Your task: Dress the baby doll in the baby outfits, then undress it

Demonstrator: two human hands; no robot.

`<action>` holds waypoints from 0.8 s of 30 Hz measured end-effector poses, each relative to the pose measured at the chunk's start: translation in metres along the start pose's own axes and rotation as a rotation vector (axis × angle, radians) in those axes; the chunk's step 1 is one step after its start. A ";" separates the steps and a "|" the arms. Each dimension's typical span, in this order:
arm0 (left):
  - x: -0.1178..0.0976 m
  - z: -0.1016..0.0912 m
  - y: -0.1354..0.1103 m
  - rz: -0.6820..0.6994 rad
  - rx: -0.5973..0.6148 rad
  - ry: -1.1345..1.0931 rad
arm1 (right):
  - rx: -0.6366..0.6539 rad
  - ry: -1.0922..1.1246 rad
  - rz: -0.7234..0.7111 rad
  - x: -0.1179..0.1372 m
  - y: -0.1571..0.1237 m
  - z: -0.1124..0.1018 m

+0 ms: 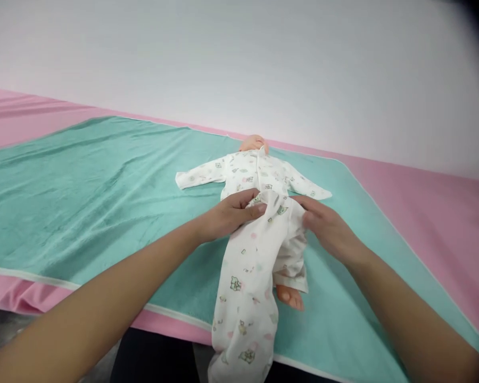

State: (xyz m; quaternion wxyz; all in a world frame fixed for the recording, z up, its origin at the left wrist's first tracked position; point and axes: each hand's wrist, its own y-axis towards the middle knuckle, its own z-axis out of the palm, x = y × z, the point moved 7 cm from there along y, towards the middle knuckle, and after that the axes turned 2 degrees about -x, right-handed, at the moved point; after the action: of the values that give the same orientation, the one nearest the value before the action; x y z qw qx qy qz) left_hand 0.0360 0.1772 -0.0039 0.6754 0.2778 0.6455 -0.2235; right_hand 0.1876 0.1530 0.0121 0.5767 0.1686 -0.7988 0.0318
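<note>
A baby doll (254, 142) lies on its back, its head away from me, in a white long-sleeved top (243, 173) with small printed animals. White baby pants (247, 287) in the same print are on its lower body. One bare doll foot (290, 298) sticks out of the right pant leg; the left leg hangs long over the near edge, with no foot showing. My left hand (233, 213) pinches the waistband's left side between thumb and fingers. At the right side of the waist, my right hand (323, 223) grips the cloth, its fingertips partly hidden.
Beneath the doll spreads a wrinkled teal blanket (143, 207) with white edging. It lies over a pink cover (431, 213), visible at the left, right and front. A white wall (223, 64) rises behind. My dark-clothed legs (155, 356) are at the near edge.
</note>
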 end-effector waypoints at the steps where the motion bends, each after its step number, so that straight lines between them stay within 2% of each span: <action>1: 0.001 -0.001 0.000 0.002 -0.005 0.010 | 0.121 -0.048 0.040 0.006 0.002 0.015; 3: 0.003 -0.005 0.000 0.000 -0.022 0.012 | 0.325 -0.123 0.108 0.012 0.004 0.040; 4: 0.002 -0.007 0.000 0.000 -0.023 0.008 | 0.354 -0.128 0.127 0.011 0.006 0.046; 6: -0.001 -0.010 0.000 -0.005 0.021 0.027 | 0.258 -0.037 0.145 0.003 0.010 0.046; 8: -0.003 -0.007 -0.002 -0.041 0.133 0.133 | 0.066 0.159 0.161 -0.013 0.012 0.036; 10: -0.001 -0.003 -0.005 -0.111 0.244 0.279 | -0.068 0.340 0.189 -0.030 0.010 0.029; 11: 0.000 -0.001 -0.007 -0.140 0.266 0.319 | -0.108 0.398 0.194 -0.035 0.008 0.027; 13: 0.000 -0.001 -0.006 -0.148 0.233 0.274 | -0.132 0.458 0.194 -0.039 0.007 0.027; 17: 0.001 -0.005 -0.001 -0.045 0.074 -0.074 | -0.091 0.481 0.188 -0.032 0.007 0.030; 20: 0.007 -0.002 0.003 -0.038 0.056 -0.216 | -0.019 0.455 0.191 -0.027 0.007 0.030; 24: 0.007 -0.002 0.002 -0.058 0.068 -0.229 | 0.243 0.349 0.197 -0.017 0.002 0.040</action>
State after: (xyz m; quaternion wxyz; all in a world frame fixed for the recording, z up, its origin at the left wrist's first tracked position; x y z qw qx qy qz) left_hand 0.0362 0.1804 -0.0107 0.7281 0.2545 0.5640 -0.2949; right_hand 0.1558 0.1488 -0.0164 0.6758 0.1502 -0.6897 0.2125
